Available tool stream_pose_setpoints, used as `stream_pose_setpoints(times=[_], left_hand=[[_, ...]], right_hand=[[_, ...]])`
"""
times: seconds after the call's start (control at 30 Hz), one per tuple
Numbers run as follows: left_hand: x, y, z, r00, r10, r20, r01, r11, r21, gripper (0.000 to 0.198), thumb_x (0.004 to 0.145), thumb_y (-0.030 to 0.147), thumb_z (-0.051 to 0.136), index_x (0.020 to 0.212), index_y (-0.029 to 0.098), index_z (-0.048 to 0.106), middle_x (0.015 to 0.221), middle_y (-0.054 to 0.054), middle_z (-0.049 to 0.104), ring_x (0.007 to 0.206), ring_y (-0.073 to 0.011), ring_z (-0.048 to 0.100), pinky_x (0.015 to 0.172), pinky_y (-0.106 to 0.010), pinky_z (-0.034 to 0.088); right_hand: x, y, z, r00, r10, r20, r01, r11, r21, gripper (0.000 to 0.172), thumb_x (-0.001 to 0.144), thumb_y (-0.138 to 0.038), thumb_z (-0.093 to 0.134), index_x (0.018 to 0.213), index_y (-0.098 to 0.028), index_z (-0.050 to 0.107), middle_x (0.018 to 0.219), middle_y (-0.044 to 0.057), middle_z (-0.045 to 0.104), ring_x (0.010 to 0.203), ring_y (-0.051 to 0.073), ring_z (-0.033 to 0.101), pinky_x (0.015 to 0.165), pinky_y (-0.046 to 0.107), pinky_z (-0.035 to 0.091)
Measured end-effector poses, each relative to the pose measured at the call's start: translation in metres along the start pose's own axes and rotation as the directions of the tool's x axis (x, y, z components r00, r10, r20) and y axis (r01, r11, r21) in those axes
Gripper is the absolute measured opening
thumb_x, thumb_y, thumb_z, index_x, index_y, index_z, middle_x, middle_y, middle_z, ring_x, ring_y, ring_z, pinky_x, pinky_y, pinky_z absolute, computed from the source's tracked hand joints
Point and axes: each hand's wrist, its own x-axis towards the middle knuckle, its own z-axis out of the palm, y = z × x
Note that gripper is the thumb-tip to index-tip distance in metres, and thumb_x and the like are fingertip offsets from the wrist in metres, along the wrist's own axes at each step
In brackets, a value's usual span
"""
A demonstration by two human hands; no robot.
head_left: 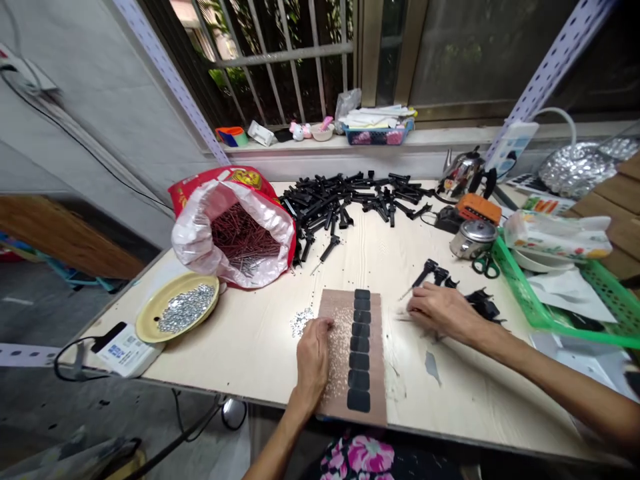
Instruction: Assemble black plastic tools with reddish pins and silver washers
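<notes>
A brown board point(377, 360) lies at the table's front, with a column of black rounded squares point(359, 361) and many tiny pale pieces stuck on its left half. My left hand point(313, 360) rests at the board's left edge, fingers curled in; anything between its fingertips is hidden. Beside its fingers is a small heap of shiny bits point(301, 321). My right hand point(443, 308) is pinched closed to the right of the board, smeared by motion, over something thin I cannot make out. Black plastic parts point(483, 305) lie just beyond and beside it.
A red sack point(233, 230) of dark reddish rods stands at left, near a yellow plate point(145, 320) of silvery pieces. More black plastic parts point(320, 200) are piled at the back. Scissors point(485, 265), a metal pot point(474, 239) and a green basket point(520, 303) stand at right.
</notes>
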Motion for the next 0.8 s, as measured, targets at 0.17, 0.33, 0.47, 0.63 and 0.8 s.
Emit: stream_pose_setpoints(times=[0.17,0.33,0.47,0.63,0.8], left_hand=[[-0.001,0.002,0.001,0.999,-0.013,-0.035,0.012,1.0,-0.029,0.038,0.094,0.035,0.028,0.087,0.022,0.063,0.089,-0.005,0.063,0.088,-0.0206,0.059,0.082,-0.036,0.045],[0.0,0.003,-0.008,0.996,-0.033,-0.084,0.025,0.996,-0.087,0.031,0.092,0.035,0.037,0.086,0.021,0.063,0.087,-0.005,0.065,0.084,-0.0202,0.06,0.076,-0.033,0.047],[0.013,-0.013,-0.039,0.969,-0.075,-0.234,0.073,0.997,-0.018,0.025,0.089,0.037,0.045,0.088,0.019,0.063,0.087,-0.006,0.064,0.082,-0.0199,0.06,0.071,-0.03,0.046],[0.027,-0.046,-0.078,0.981,-0.061,-0.182,0.089,0.984,0.152,0.026,0.088,0.035,0.046,0.092,0.02,0.066,0.09,-0.006,0.063,0.079,-0.0188,0.059,0.072,-0.031,0.046],[0.023,-0.064,-0.079,0.999,-0.013,-0.032,0.02,0.971,0.237,0.026,0.088,0.031,0.045,0.098,0.021,0.066,0.089,-0.006,0.062,0.08,-0.0182,0.06,0.072,-0.03,0.047]], right_hand=[[0.059,0.01,-0.015,0.995,-0.049,-0.087,0.043,0.997,-0.071,0.02,0.091,-0.036,0.05,0.088,-0.024,0.066,0.086,0.005,0.064,0.08,0.019,0.05,0.065,0.031,0.032],[0.175,-0.022,0.042,0.967,-0.221,-0.13,0.213,0.974,-0.073,0.017,0.092,-0.019,0.049,0.095,-0.022,0.065,0.094,0.005,0.066,0.092,0.021,0.049,0.068,0.031,0.033],[0.229,-0.025,0.087,0.922,-0.388,-0.015,0.383,0.914,-0.134,0.015,0.09,-0.014,0.05,0.091,-0.02,0.064,0.089,0.005,0.065,0.091,0.02,0.049,0.075,0.031,0.031],[0.233,-0.01,0.1,0.925,-0.379,0.027,0.379,0.917,-0.121,0.023,0.093,-0.012,0.04,0.089,-0.012,0.062,0.086,0.01,0.062,0.082,0.019,0.049,0.075,0.033,0.031],[0.209,-0.001,0.075,0.96,-0.215,-0.181,0.221,0.975,0.017,0.031,0.097,-0.02,0.03,0.11,-0.014,0.058,0.094,0.01,0.061,0.087,0.02,0.05,0.077,0.034,0.037]])
